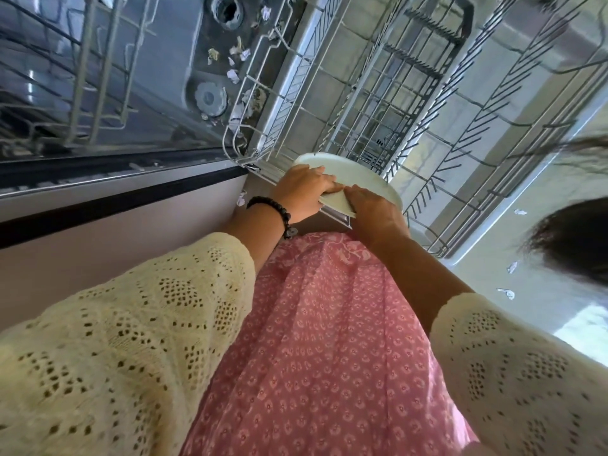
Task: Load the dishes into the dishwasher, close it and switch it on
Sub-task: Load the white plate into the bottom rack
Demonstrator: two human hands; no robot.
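Two hands on one plate (355,174), low over near corner of pulled-out rack (378,93). Left hand (304,189) at 9 o'clock of rim, right hand (375,212) at 5, fingers of both curled round edge. Rack beyond looks bare, tines running toward 1 o'clock. Best tilted upright, rim eased between two tines, released only once seated. Paper scraps (235,65) on tub floor, 11 o'clock.

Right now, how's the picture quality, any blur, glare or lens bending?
Head view: wide-angle bending curves the lower rack wires and cabinet edge; bright glare on the floor at right; dark hair at the right edge is blurred; both hands, left hand and right hand, and the white plates look fairly sharp.
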